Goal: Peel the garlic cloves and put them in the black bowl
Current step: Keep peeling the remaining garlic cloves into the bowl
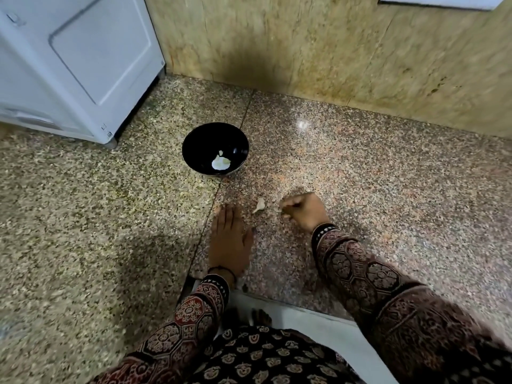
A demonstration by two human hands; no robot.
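**Speckled stone under a beige wall**

A speckled granite counter [83,217] fills the view. A seam [246,109] runs from 12 toward 6, with a greyer slab on one side and a pinker one on the other. Beige marbled wall [304,51] stands at 12 to 2, a white appliance [69,65] at 10, and a glare spot [303,124] at 1.

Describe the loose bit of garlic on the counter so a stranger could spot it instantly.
Start at the black bowl on the speckled counter and come toward the person. Between the flat left hand and the curled right hand lies the garlic piece, pale and loose on the stone, not inside the bowl.
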